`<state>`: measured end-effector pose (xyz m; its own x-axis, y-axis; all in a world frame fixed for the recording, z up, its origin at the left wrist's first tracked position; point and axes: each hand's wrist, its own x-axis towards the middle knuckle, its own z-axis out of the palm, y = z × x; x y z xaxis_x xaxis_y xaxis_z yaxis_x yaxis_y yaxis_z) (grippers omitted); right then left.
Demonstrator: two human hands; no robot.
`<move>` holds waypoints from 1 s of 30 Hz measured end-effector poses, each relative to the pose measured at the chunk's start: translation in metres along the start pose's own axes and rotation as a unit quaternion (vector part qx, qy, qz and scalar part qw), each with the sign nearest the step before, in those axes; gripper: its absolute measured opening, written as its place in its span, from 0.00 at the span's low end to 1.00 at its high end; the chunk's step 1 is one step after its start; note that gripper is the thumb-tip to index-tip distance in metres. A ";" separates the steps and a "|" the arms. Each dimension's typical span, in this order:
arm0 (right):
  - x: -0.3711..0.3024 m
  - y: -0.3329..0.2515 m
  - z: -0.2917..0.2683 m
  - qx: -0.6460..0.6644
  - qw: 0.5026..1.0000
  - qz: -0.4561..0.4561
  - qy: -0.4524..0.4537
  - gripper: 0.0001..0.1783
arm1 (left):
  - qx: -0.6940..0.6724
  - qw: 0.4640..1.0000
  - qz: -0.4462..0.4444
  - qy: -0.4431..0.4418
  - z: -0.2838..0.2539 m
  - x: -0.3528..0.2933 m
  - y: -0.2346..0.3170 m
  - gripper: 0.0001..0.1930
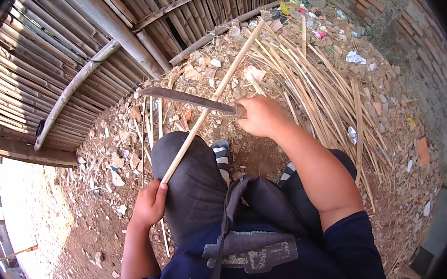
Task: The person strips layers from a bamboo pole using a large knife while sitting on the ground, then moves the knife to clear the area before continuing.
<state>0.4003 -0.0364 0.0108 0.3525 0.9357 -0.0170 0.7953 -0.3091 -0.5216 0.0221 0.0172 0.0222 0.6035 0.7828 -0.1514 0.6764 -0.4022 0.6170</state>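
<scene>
My left hand point(150, 203) is closed round the lower end of a long, pale bamboo strip point(222, 85). The strip slants up and away to the right, passing over my left knee. In my right hand point(262, 116) is the handle of a machete point(181, 96), its dark, worn blade pointing left. The blade crosses the strip a little beyond the knee; whether they touch I cannot tell. Right of my right arm lies a loose pile of similar split bamboo strips point(312, 86) on the ground.
A bamboo-slat wall point(80, 51) with thick poles curves along the far left. At the right stands a brick wall point(422, 42). Rubble and litter cover the ground, including a crumpled white scrap point(355, 57). A few thin strips point(160, 118) lie beyond my left knee.
</scene>
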 end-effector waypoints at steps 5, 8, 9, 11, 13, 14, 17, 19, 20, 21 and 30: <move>-0.007 -0.011 0.014 -0.051 0.984 -0.172 0.010 0.11 | -0.009 1.000 -0.008 -0.002 0.000 -0.001 -0.004 0.18; 0.010 0.015 0.006 0.027 0.999 0.008 0.015 0.13 | -0.018 0.999 -0.015 -0.023 -0.002 0.001 -0.002 0.18; 0.012 0.023 0.004 0.012 1.000 0.023 0.012 0.14 | -0.019 0.999 -0.017 -0.022 -0.002 0.002 0.001 0.19; 0.014 0.022 0.001 0.000 0.999 0.038 0.006 0.14 | -0.017 0.999 -0.023 -0.021 -0.003 0.002 0.001 0.19; 0.009 0.013 0.000 -0.033 0.999 -0.018 0.028 0.15 | -0.014 1.000 -0.022 -0.015 -0.003 0.000 0.000 0.19; 0.004 0.006 0.000 -0.033 0.999 -0.015 0.027 0.15 | -0.014 0.999 -0.022 -0.018 -0.002 0.001 -0.001 0.19; -0.004 -0.007 0.014 -0.065 0.979 -0.190 0.030 0.15 | -0.027 0.999 -0.023 -0.018 -0.001 0.002 -0.004 0.19; -0.009 -0.010 0.011 -0.075 0.978 -0.193 0.014 0.14 | -0.003 1.000 -0.015 -0.022 -0.001 0.000 -0.007 0.19; -0.009 -0.012 0.009 -0.086 0.977 -0.196 -0.002 0.13 | -0.003 1.000 -0.016 -0.020 -0.001 -0.001 -0.008 0.19; -0.001 -0.004 0.004 -0.065 0.987 -0.141 -0.034 0.13 | -0.009 1.000 -0.017 -0.016 -0.001 -0.003 -0.009 0.19; 0.003 0.015 -0.027 0.003 0.997 0.076 -0.012 0.20 | -0.012 1.000 -0.005 -0.003 0.001 0.000 -0.003 0.18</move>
<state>0.4262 -0.0428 0.0260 0.4559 0.8823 -0.1167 0.7313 -0.4461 -0.5159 0.0201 0.0184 0.0197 0.5998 0.7836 -0.1619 0.6714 -0.3828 0.6346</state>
